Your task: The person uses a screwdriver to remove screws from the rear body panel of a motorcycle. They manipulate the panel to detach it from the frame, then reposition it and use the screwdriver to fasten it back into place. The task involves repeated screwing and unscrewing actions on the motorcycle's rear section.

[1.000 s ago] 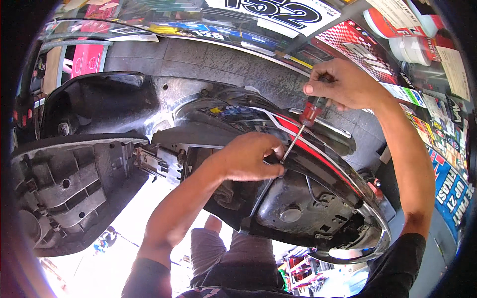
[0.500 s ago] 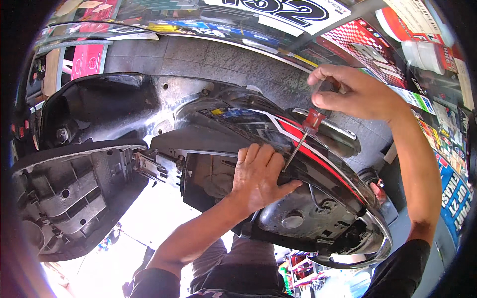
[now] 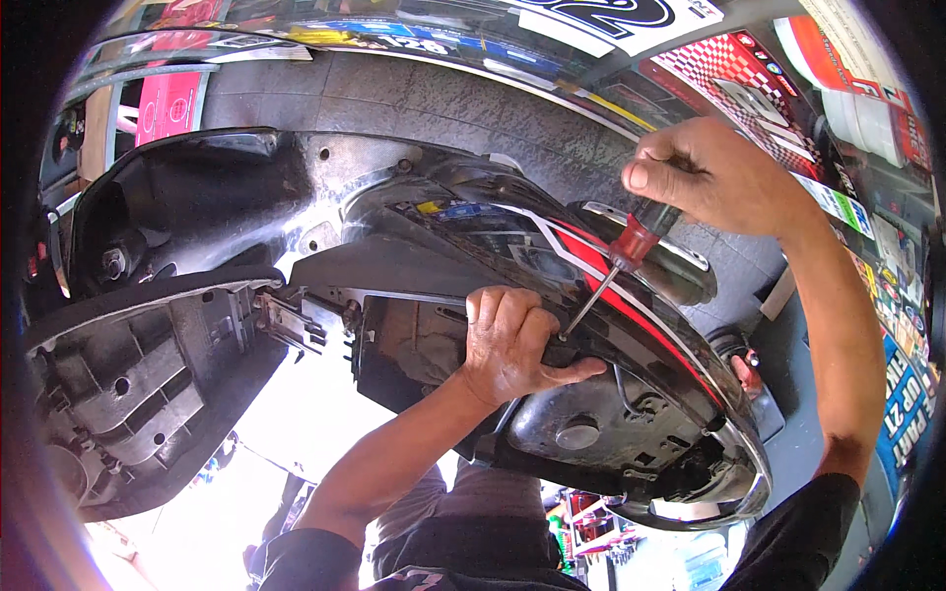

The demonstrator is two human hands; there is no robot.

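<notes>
A screwdriver with a red and dark handle is in my right hand, its fingers closed around the handle's upper end. Its thin shaft slants down to the left, and the tip meets the inner edge of a scooter's glossy black side panel with red and white stripes. Whatever lies under the tip is too small to make out. My left hand grips that same edge just left of the tip, fingers curled over it and thumb stretched right. The opened seat, underside showing, lies at the left.
Below my left hand is the scooter's open under-seat area, with a round cap. A black fender extends to the upper left. Grey tiled floor and a glass case lie beyond. Boxes and packages crowd the right.
My right hand has shifted slightly right and tilted, with its fingers turned around the screwdriver handle. The tip stays at the panel edge. My left hand keeps its place, its fingers slightly more curled.
</notes>
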